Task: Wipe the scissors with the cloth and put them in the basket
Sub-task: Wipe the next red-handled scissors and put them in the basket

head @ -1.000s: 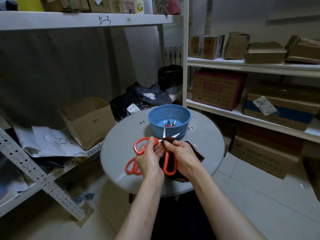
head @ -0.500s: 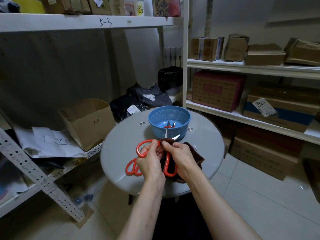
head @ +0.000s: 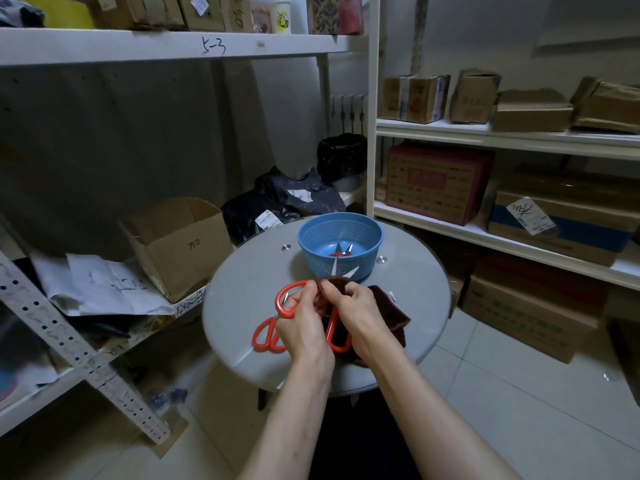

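Your left hand (head: 301,323) gripped the scissors (head: 280,299) by an orange handle, steadying them so your right hand (head: 356,313) could pinch the cloth (head: 388,306) round a blade, the basket (head: 304,233) just beyond.

Handwritten "5-3" in dark pen on the front edge of the top shelf (head: 138,46), left rack, near its right end. Handwritten "方2" on the front face of the open cardboard box (head: 183,251) standing at the front edge of the lower left shelf. White label (head: 528,216) on the blue-banded box (head: 581,235), stickers on the black bags (head: 277,206) and print on the maroon box (head: 436,183): present, not legible.
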